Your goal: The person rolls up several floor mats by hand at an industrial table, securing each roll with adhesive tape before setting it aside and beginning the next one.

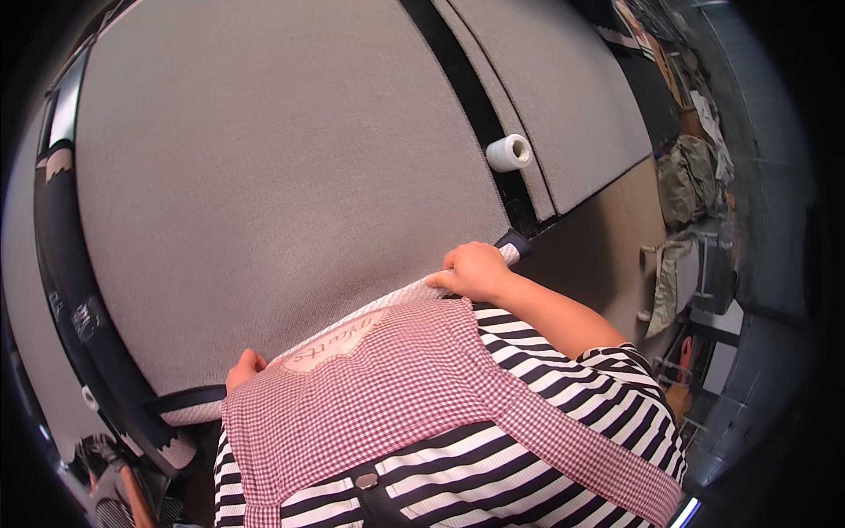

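A wide grey fabric sheet (284, 178) lies spread out before me, its near edge turned up to show a white textured strip (370, 305). My right hand (476, 269) grips this strip near its right end, thumb on the white side. At the other end, my left hand (245, 369) holds the same edge with curled fingers, partly hidden behind my checked apron (370, 396). Between the hands the strip runs in a slanting line against the apron. A dark blue end piece (515, 243) shows just past my right hand.
A white thread cone (509, 153) stands on the black band (462, 72) right of the sheet. Dark rolled fabric (99, 310) runs along the left. A co-worker's gloved hands (99, 452) show at lower left. Crumpled olive cloth (690, 178) lies at far right.
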`<state>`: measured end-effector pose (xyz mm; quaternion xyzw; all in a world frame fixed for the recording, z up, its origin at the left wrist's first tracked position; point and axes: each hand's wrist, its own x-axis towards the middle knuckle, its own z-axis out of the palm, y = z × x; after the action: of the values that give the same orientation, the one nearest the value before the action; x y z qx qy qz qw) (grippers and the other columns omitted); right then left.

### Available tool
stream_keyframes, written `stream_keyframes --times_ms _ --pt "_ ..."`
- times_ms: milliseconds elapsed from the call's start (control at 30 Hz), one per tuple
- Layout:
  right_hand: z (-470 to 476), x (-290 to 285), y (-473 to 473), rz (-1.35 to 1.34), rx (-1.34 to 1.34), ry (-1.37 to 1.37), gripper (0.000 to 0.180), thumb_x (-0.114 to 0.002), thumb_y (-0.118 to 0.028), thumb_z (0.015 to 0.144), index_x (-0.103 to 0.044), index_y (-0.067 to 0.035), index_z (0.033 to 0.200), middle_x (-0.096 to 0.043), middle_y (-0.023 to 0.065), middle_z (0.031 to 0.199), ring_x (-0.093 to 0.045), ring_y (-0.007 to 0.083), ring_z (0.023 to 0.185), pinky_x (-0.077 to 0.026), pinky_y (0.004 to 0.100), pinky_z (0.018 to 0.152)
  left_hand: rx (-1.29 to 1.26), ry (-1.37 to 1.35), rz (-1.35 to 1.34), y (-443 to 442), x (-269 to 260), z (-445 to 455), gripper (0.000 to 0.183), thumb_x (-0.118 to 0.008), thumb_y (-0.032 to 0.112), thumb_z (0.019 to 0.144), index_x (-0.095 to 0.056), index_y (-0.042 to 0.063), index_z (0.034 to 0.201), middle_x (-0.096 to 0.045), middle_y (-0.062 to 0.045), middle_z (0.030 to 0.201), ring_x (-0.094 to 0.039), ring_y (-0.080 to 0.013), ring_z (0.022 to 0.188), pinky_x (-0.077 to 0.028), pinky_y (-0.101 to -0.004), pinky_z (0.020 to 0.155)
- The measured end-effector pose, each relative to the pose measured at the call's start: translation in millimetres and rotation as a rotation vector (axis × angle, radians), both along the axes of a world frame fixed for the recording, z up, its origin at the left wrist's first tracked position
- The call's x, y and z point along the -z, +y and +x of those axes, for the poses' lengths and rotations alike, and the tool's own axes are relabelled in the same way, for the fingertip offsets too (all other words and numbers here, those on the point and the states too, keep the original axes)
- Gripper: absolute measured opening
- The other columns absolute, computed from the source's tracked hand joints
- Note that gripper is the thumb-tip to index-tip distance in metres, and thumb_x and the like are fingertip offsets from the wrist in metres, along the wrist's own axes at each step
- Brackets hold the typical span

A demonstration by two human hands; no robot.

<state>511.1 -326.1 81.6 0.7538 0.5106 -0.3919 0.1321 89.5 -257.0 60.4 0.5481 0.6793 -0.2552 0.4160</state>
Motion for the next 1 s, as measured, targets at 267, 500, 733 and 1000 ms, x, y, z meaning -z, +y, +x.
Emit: stream_keyframes --times_ms 267,500,733,1000 --pt "18 -7 -9 0.059 0.143 0.000 0.054 -0.084 -0.058 0.073 -0.074 -0.007 0.085 -0.074 0.0136 0.081 -0.072 0.0309 0.080 -0.054 0.0414 0.073 -0.055 -0.116 0.067 -9 33 -46 0.025 -0.076 0.028 0.086 -0.066 0.011 0.102 -0.069 -0.010 0.097 -0.064 -0.0277 0.093 -0.049 -0.0435 0.087" --pt "51 2 -21 0.115 0.204 0.152 0.025 -0.083 -0.024 0.081 -0.071 -0.002 0.087 -0.071 0.0102 0.079 -0.065 0.0195 0.073 -0.053 0.0350 0.071 0.687 -0.213 0.786 -54 0 -123 0.033 -0.071 0.026 0.086 -0.069 0.015 0.117 -0.061 -0.004 0.111 -0.060 -0.0270 0.108 -0.039 -0.0493 0.102" --pt "91 27 -24 0.232 0.005 -0.033 0.022 -0.072 -0.009 0.081 -0.053 0.002 0.077 -0.048 0.0058 0.066 -0.046 0.0181 0.067 -0.039 0.0336 0.060 0.328 -0.122 0.295 -8 -8 -88 0.038 -0.067 0.044 0.093 -0.070 0.007 0.085 -0.065 -0.014 0.085 -0.064 -0.0358 0.085 -0.051 -0.0486 0.078" --pt "117 53 -28 0.183 0.093 -0.013 0.020 -0.069 -0.005 0.079 -0.051 0.002 0.078 -0.046 0.0065 0.073 -0.046 0.0207 0.073 -0.038 0.0339 0.063 0.490 -0.177 0.838 -49 -9 -144 0.038 -0.067 0.047 0.092 -0.071 0.009 0.097 -0.067 -0.006 0.096 -0.063 -0.0292 0.093 -0.049 -0.0430 0.085"
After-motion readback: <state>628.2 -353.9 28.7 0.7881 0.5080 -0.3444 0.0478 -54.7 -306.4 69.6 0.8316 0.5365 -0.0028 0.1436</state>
